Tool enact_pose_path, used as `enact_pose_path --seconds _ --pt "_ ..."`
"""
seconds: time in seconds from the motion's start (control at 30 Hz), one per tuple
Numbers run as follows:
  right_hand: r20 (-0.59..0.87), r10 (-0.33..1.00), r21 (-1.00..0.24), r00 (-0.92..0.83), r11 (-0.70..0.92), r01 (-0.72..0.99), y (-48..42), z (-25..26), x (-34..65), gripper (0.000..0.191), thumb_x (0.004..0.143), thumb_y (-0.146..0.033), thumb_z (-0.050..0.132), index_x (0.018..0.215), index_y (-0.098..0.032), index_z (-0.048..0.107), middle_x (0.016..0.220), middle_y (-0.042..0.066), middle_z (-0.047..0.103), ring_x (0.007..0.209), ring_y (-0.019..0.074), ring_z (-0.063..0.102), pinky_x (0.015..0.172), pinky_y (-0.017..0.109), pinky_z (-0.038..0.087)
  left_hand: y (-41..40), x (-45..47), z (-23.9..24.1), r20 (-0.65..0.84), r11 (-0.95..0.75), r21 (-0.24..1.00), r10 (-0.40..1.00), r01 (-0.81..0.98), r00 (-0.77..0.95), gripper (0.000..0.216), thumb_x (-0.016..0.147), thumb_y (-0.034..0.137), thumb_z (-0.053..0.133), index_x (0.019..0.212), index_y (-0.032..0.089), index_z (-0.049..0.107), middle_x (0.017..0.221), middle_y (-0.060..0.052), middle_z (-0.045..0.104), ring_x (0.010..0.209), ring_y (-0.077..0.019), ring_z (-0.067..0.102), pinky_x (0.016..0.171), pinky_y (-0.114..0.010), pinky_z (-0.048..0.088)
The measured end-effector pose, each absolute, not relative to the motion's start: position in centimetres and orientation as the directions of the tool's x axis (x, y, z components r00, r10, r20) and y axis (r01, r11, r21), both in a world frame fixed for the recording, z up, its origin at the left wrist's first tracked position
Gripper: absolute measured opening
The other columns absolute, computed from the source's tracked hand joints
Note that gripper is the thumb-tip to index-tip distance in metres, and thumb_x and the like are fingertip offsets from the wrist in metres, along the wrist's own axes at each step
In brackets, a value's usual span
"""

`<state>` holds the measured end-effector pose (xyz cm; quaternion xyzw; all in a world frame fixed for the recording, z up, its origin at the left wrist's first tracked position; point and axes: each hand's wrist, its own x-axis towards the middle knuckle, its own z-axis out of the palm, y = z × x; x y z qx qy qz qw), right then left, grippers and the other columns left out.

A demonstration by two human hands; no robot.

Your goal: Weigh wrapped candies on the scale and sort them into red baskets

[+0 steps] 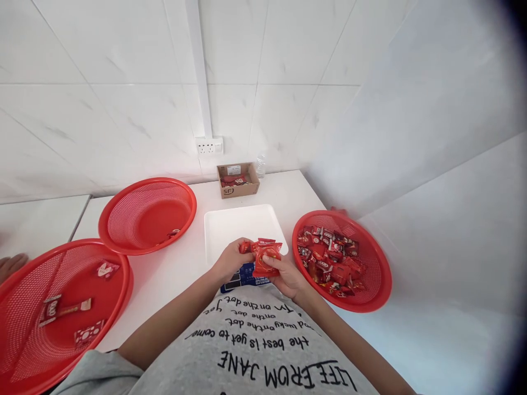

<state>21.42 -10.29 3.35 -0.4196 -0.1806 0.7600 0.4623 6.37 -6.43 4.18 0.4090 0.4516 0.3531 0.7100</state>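
Note:
Both my hands meet over the front edge of a white scale tray [242, 225]. My left hand [231, 259] is closed round small red snack packets [267, 255], and my right hand [286, 274] pinches the same bunch from the right. Under my hands shows the blue face of the scale [242, 275]. Just right of them a red mesh basket [381, 274] holds several red packets.
Two more red baskets stand at the left: the far one [123, 211] with one small item, the near one [119, 296] with a few packets. A small cardboard box [237, 180] sits by the wall. Another person's hand [11, 264] shows at the left edge.

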Motion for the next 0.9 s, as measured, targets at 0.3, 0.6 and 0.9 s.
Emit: enact_pose_path --seconds 0.3,0.6,0.9 --pt "-0.494 0.832 -0.62 -0.254 -0.541 -0.568 -10.5 3.2 21.2 0.027 0.067 -0.023 0.071 0.092 -0.02 0.064 0.091 0.002 0.068 0.079 0.0149 0.063 0.074 0.027 0.05 -6.6 6.3 3.8 -0.372 0.443 0.882 0.865 -0.163 0.337 0.036 0.058 0.017 0.071 0.087 0.018 0.05 0.065 0.004 0.058 0.056 -0.0088 0.052 0.057 -0.022 0.043" --pt "-0.527 0.83 -0.535 -0.185 -0.493 -0.687 -10.4 2.6 21.5 0.023 0.071 -0.017 0.065 0.094 -0.016 0.062 0.089 0.004 0.069 0.075 0.0144 0.065 0.07 0.026 0.052 -6.0 5.7 4.1 -0.484 0.623 0.721 0.766 -0.303 0.423 0.025 0.076 0.03 0.062 0.096 0.014 0.055 0.103 -0.01 0.061 0.079 -0.0134 0.06 0.078 -0.03 0.046" --pt "-0.562 0.802 -0.475 -0.2 -0.511 -0.716 -10.1 2.8 21.9 0.026 0.073 -0.017 0.065 0.098 -0.013 0.06 0.088 0.007 0.07 0.082 0.0171 0.066 0.07 0.027 0.053 -5.6 5.0 3.9 -0.478 0.587 0.78 0.782 -0.216 0.4 0.029 0.078 0.043 0.057 0.091 0.017 0.053 0.101 -0.01 0.063 0.066 -0.0089 0.055 0.059 -0.022 0.041"
